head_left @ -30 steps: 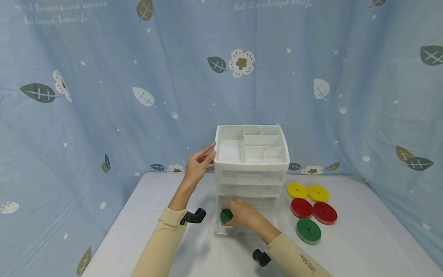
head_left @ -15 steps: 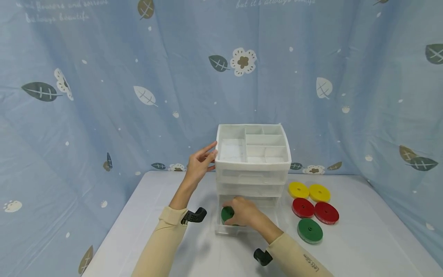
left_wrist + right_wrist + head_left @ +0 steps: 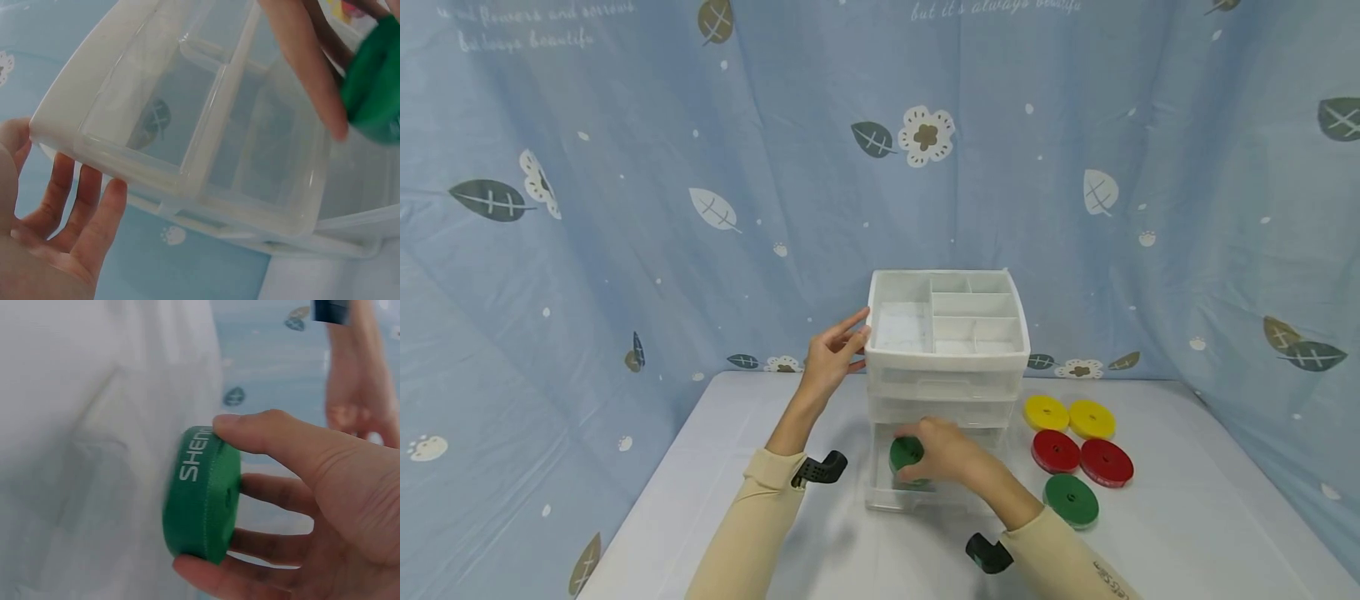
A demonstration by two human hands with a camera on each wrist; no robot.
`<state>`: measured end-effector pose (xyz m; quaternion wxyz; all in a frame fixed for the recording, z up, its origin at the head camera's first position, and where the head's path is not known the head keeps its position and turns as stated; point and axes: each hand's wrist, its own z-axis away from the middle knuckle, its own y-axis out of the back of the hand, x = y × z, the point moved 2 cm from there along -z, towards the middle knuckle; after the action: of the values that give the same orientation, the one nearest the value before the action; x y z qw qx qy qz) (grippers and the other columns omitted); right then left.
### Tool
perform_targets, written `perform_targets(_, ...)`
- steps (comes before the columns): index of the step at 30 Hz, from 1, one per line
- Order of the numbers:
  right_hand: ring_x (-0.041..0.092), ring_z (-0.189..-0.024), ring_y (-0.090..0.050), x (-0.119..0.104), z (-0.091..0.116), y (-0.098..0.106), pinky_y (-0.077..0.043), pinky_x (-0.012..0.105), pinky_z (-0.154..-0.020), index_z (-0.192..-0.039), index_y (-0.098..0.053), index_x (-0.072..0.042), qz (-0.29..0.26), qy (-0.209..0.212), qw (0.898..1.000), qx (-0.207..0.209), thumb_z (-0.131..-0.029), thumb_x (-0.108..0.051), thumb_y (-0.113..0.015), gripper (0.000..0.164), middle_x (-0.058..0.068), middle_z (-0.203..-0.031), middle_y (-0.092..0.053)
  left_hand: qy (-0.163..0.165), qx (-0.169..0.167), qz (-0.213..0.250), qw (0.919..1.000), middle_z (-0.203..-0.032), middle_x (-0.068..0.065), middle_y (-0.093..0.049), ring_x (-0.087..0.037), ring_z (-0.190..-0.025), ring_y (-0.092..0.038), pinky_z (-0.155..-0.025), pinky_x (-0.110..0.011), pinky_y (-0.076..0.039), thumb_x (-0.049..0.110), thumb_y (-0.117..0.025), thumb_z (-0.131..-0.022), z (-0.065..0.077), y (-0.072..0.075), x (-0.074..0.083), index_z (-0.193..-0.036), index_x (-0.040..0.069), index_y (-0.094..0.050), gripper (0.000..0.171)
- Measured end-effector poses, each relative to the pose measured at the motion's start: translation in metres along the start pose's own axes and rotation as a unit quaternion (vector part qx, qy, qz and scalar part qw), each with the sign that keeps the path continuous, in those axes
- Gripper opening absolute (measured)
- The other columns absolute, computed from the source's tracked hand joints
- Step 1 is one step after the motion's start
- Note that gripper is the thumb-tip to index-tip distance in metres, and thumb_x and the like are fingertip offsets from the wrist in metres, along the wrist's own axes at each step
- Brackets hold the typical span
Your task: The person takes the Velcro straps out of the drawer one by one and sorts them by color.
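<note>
A white plastic drawer cabinet (image 3: 947, 360) stands on the table, its bottom clear drawer (image 3: 891, 500) pulled out. My left hand (image 3: 827, 358) rests its fingertips against the cabinet's upper left side; in the left wrist view its fingers (image 3: 100, 222) touch the edge. My right hand (image 3: 951, 454) grips a green tape roll (image 3: 905, 452) over the open drawer. In the right wrist view, thumb and fingers span the rim of the roll (image 3: 200, 494), which stands on edge and shows white letters.
Right of the cabinet lie two yellow rolls (image 3: 1092, 419), two red rolls (image 3: 1107, 462) and another green roll (image 3: 1071, 500). The cabinet's top tray (image 3: 901, 325) has several compartments. A blue patterned curtain (image 3: 775, 167) hangs behind the table.
My right hand has moved slightly up and to the right with the green tape roll, from low in the drawer's front left. My left hand stays at the cabinet's side.
</note>
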<state>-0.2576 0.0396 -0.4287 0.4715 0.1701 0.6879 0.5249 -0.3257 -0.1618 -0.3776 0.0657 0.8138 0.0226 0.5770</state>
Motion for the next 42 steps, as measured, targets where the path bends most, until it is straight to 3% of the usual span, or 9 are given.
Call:
perform_targets(6,0.018,-0.088,-0.056,0.005,0.022,0.024,-0.053,0.037,-0.075,-0.121,-0.07,-0.01,0.009,0.005,1.0,0.017,-0.074,-0.029,-0.086,0.054,0.008,-0.114,-0.07,0.012,-0.003,0.007,0.9999,-0.117,-0.016,-0.065,-0.01,-0.093,-0.066,-0.093,-0.043,-0.058,0.034,-0.061,-0.098,0.001,0.0,0.005,-0.14,0.033,-0.055,0.042)
perform_targets(13,0.016,-0.085,-0.054,0.031,0.055,0.049,-0.054,0.031,-0.07,-0.123,-0.069,-0.017,0.022,-0.039,0.999,0.027,-0.073,-0.032,-0.087,0.055,0.003,-0.113,-0.069,0.025,-0.014,0.017,0.9995,-0.119,-0.023,-0.063,-0.008,-0.091,-0.066,-0.096,-0.047,-0.056,0.025,-0.061,-0.099,0.01,-0.002,0.026,-0.142,0.025,-0.054,0.043)
perform_targets(18,0.022,-0.101,-0.06,0.055,0.084,0.067,-0.059,0.046,-0.083,-0.129,-0.065,-0.018,0.04,-0.083,0.995,0.028,-0.074,-0.038,-0.085,0.062,0.007,-0.128,-0.065,0.026,-0.012,0.009,0.9996,-0.122,-0.022,-0.062,-0.008,-0.091,-0.066,-0.095,-0.046,-0.057,0.025,-0.06,-0.099,0.011,-0.003,0.029,-0.143,0.023,-0.053,0.044)
perform_targets(21,0.029,-0.109,-0.061,0.072,0.103,0.075,-0.058,0.052,-0.083,-0.131,-0.064,-0.017,0.055,-0.1,0.993,0.028,-0.073,-0.044,-0.084,0.067,0.012,-0.129,-0.063,0.026,-0.012,0.014,0.9995,-0.122,-0.023,-0.063,-0.008,-0.09,-0.066,-0.095,-0.047,-0.057,0.025,-0.06,-0.099,0.011,-0.003,0.029,-0.142,0.023,-0.054,0.044)
perform_targets(29,0.042,-0.108,-0.058,0.12,0.14,0.08,-0.056,0.061,-0.076,-0.129,-0.064,-0.013,0.07,-0.166,0.984,0.012,-0.072,-0.049,-0.083,0.07,0.024,-0.13,-0.06,0.025,-0.013,0.011,0.9996,-0.12,-0.023,-0.062,-0.008,-0.091,-0.066,-0.096,-0.046,-0.057,0.026,-0.061,-0.099,0.011,-0.003,0.029,-0.142,0.024,-0.055,0.044)
perform_targets(42,0.033,-0.098,-0.062,0.178,0.174,0.07,-0.057,0.058,-0.071,-0.129,-0.062,-0.008,0.067,-0.204,0.977,-0.008,-0.072,-0.051,-0.083,0.075,0.02,-0.12,-0.066,0.02,-0.012,0.014,0.9996,-0.119,-0.025,-0.062,-0.007,-0.089,-0.066,-0.096,-0.047,-0.056,0.024,-0.06,-0.099,0.011,-0.003,0.03,-0.143,0.021,-0.053,0.044)
